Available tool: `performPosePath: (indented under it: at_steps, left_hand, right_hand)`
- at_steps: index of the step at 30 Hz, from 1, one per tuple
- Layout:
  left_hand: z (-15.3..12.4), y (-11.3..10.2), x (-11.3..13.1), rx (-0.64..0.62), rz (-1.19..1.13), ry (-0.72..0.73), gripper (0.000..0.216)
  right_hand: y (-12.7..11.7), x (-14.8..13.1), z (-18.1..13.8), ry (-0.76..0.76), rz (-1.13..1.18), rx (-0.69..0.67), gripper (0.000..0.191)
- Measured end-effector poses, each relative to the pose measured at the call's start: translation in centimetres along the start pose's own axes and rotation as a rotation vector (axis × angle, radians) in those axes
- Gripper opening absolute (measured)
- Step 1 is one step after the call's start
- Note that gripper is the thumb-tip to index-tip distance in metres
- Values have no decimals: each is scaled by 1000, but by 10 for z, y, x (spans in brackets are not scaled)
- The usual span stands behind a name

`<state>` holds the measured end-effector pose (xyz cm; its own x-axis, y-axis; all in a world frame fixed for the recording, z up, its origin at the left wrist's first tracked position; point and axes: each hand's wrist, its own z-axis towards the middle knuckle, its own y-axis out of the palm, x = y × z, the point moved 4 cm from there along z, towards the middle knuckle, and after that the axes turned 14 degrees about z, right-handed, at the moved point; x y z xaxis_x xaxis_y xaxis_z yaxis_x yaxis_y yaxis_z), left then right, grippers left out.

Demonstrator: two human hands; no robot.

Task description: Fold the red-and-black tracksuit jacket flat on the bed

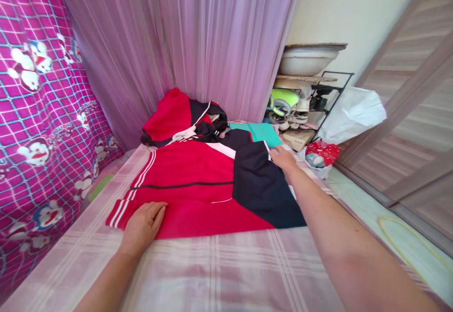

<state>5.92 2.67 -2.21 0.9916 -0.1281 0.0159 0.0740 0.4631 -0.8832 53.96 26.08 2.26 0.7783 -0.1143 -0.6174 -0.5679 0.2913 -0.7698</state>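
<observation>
Red-and-navy jacket [191, 165] laid on plaid sheet [219, 274]. Red side touched by left hand [144, 221], loosely open; navy side by right hand [284, 158], grip can't be told.

— How does the garment [205, 201] look?
— Matt, smooth cloth. The bedsheet [219, 274] is matt cloth too, faintly wrinkled.
— And the curtain [212, 33]?
— Thin cloth with a soft sheen. The white bag [354, 111] looks like crinkled plastic, slightly glossy.

The front tracksuit garment [191, 170] is showing red and navy with white stripes, the sheet [244, 274] is displaying pink-and-white plaid, the curtain [215, 33] is looking lilac, and the cartoon-print drape [53, 113] is carrying gridded magenta.
</observation>
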Motion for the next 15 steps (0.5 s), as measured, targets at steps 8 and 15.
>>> performPosePath:
  at_steps: [8,15]
  left_hand:
    - [-2,-1,0,-44,-47,-51,41]
    - [-2,0,-1,-46,-60,-68,41]
  right_hand:
    - [31,11,53,-34,114,52,43]
    - [18,-81,23,-246,152,60,34]
